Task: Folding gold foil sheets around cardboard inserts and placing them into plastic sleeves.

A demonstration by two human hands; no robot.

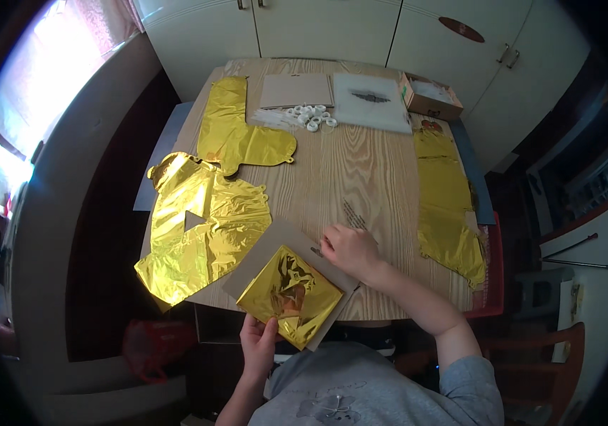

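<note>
My left hand (258, 343) grips the near-left edge of a folded gold foil balloon (316, 301), thumb on top. The folded square lies on a grey-beige cardboard sheet (254, 264) that overhangs the table's near edge. My right hand (349, 250) is over the sheet's upper right edge, its fingers curled in. A small dark bit shows by its fingertips; what they hold, if anything, I cannot make out. To the left, a flat gold foil balloon with a triangular hole (227, 226) is spread out. Beyond it lies a bent, L-shaped gold foil balloon (222, 128).
More gold foil (447, 192) lies along the table's right side. At the back are a cardboard stack (297, 90), white ribbon rolls (311, 115), thin clear strips (270, 118), a pile of clear plastic bags (368, 106) and an open cardboard box (432, 96). A wooden chair (531, 355) stands right.
</note>
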